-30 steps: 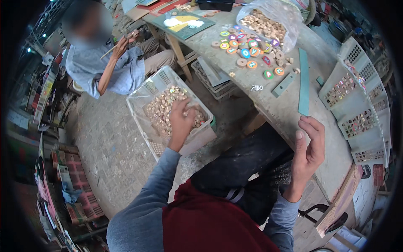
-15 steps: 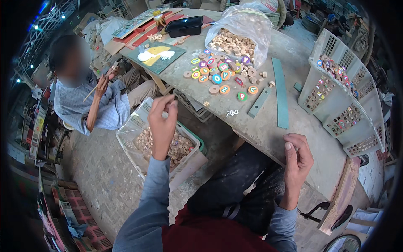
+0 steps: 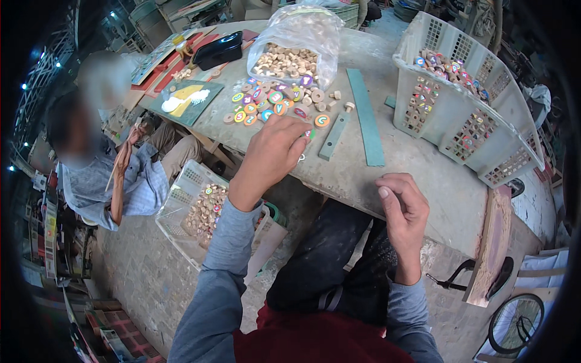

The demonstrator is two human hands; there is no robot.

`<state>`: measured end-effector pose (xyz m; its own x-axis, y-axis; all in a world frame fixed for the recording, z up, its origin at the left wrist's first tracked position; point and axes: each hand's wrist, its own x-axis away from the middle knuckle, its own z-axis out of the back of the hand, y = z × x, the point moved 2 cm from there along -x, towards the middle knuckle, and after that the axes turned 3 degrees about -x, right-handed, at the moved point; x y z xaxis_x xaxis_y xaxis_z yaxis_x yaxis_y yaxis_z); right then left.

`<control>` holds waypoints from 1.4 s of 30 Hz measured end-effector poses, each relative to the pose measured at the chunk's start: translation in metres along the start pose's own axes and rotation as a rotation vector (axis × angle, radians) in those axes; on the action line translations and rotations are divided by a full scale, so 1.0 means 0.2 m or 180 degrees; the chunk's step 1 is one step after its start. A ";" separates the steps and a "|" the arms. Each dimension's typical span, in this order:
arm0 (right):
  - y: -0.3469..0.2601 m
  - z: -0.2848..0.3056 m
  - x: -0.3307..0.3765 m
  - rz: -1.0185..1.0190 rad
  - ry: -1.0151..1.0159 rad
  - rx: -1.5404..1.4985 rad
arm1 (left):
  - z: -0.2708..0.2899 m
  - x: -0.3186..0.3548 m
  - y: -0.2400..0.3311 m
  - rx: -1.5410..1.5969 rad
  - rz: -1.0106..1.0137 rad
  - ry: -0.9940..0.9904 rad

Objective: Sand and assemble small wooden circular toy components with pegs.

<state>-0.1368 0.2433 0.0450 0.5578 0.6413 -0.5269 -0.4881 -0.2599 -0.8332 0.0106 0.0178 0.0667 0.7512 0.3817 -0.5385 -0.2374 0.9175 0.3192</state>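
My left hand (image 3: 271, 156) reaches over the near side of a group of painted wooden discs (image 3: 261, 104). Its thumb and forefinger close around a green disc (image 3: 311, 134), which they partly cover. An orange-rimmed disc (image 3: 322, 121) lies just right of those fingertips. My right hand (image 3: 404, 209) is by the table's near edge, fingers curled and thumb close to the forefinger; anything between them is hidden. Between the hands lie a short green bar (image 3: 334, 136) with a wooden peg at its far end and a longer flat green strip (image 3: 365, 118).
A clear bag (image 3: 330, 36) spills plain wooden pieces onto the table (image 3: 423, 181). At right stands a white basket (image 3: 423, 124) of painted discs; another crate (image 3: 172, 209) of pieces sits low at left. A black tray (image 3: 219, 51) lies farther back. A person (image 3: 91, 181) sits at left holding a stick.
My left hand has swung from above the low crate, up and right, to the green disc on the table. My right hand keeps its curled pose near the table edge. The view has shifted.
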 end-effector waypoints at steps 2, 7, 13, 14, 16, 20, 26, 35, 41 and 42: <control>0.00 0.00 0.00 0.0010 0.0002 0.0012 | -0.02 -0.02 -0.01 0.0005 -0.0020 -0.0033; 0.01 0.00 0.01 0.0006 0.0008 0.0034 | -0.02 -0.08 0.00 -0.0245 0.0175 -0.0523; -0.01 0.00 -0.02 0.0124 -0.0079 0.0129 | -0.07 -0.08 -0.10 -0.0226 -0.0128 -0.0454; 0.00 -0.01 -0.02 0.0167 -0.0079 0.0086 | -0.05 -0.07 -0.12 -0.0095 -0.0072 -0.0266; 0.01 -0.01 -0.02 0.0111 -0.0045 0.0051 | -0.02 -0.05 -0.08 0.0058 -0.0028 -0.0055; 0.01 0.02 -0.04 -0.0203 -0.0030 -0.0187 | 0.09 0.10 0.00 0.1793 0.1105 0.0374; -0.10 -0.11 -0.37 0.0143 -0.0288 0.0284 | 0.00 0.44 0.09 0.3961 0.1157 0.0718; 0.33 -0.31 -0.84 0.0303 -0.1543 0.2340 | -0.16 0.56 0.14 0.5069 0.1581 0.0670; 0.37 -0.27 -0.86 0.0290 -0.1900 0.2067 | -0.13 0.70 0.10 0.4641 0.1904 0.0421; 0.38 -0.27 -0.86 0.0306 -0.1780 0.2036 | -0.15 0.73 0.09 0.4688 0.2011 0.0400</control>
<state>-0.2333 0.0742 0.0638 0.1632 0.9431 -0.2898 -0.8953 0.0181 -0.4452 0.0976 0.0940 -0.0285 0.6971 0.7136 -0.0697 0.3516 -0.2556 0.9006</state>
